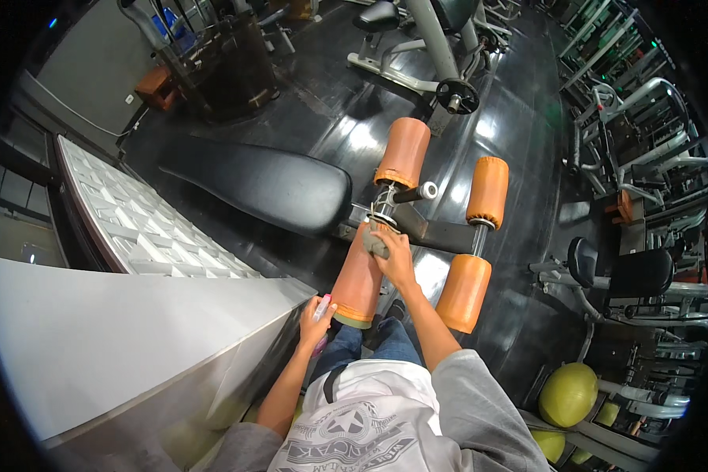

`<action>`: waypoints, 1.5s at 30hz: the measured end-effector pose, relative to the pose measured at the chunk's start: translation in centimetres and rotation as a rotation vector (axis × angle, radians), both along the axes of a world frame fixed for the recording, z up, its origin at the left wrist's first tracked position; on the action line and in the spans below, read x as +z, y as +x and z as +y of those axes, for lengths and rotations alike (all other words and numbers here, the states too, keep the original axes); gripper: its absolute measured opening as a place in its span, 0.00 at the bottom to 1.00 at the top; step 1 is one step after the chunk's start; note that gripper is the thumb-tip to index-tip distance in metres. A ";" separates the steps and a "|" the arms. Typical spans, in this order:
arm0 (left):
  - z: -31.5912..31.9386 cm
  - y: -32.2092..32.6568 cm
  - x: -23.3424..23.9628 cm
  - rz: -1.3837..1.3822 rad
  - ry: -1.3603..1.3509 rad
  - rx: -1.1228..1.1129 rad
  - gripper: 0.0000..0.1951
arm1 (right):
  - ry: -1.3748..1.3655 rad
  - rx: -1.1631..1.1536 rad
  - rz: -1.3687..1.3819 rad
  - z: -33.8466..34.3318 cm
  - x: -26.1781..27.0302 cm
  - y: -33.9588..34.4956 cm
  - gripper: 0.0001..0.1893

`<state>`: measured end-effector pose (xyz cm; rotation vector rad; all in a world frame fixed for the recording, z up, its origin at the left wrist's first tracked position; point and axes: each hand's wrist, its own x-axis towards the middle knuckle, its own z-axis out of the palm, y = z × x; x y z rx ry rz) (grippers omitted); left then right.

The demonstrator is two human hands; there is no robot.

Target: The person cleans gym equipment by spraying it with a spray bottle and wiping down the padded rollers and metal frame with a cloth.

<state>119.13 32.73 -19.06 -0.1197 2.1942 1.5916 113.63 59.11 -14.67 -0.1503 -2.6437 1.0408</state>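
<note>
My right hand presses a greyish cloth against the upper end of an orange padded roller on an exercise bench. My left hand grips a spray bottle with a pink and clear top, beside the roller's lower end; most of the bottle is hidden by the fingers. Another orange roller sits farther along the same bar, past a handle with a round end cap. Two more orange rollers, one upper and one lower, are on a second bar to the right. The black bench pad extends left.
A white counter stands close on my left, with a white textured panel behind it. Ahead is a grey-framed machine with a black weight plate. More gym machines and a yellow-green ball line the right.
</note>
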 end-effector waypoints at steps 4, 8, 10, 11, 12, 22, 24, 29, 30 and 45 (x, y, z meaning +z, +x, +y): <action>0.2 0.2 0.3 -0.050 -0.037 0.038 0.16 | -0.030 0.060 -0.070 -1.8 0.1 4.0 0.30; 0.0 0.2 -0.5 -0.079 -0.028 0.087 0.15 | -0.017 0.369 -0.117 -4.1 0.6 9.2 0.31; 0.1 0.1 -0.7 -0.107 -0.066 0.086 0.14 | 0.007 0.423 -0.146 -4.1 0.9 9.9 0.31; 0.1 0.2 -0.8 -0.109 -0.067 0.085 0.14 | 0.031 0.516 -0.199 -3.7 0.7 10.0 0.33; 0.2 0.2 -0.7 -0.098 -0.075 0.087 0.14 | 0.056 0.605 -0.251 -3.3 0.8 10.0 0.35; 0.4 -0.1 -1.2 -0.038 -0.094 0.140 0.12 | 0.109 0.197 -0.087 3.0 0.6 -0.6 0.34; 0.4 -0.3 -1.3 -0.027 -0.092 0.127 0.12 | 0.054 0.076 -0.048 3.0 0.5 -1.1 0.31; 0.4 -0.3 -1.4 -0.022 -0.087 0.143 0.11 | -0.065 0.001 -0.031 0.7 -0.3 1.3 0.30; 0.0 -0.2 -1.9 0.004 -0.072 0.158 0.10 | -0.082 0.018 -0.057 -0.3 0.3 2.3 0.29; 1.2 -0.2 5.2 0.406 -0.194 -0.114 0.20 | -0.022 0.548 -0.188 -0.8 -0.9 10.8 0.32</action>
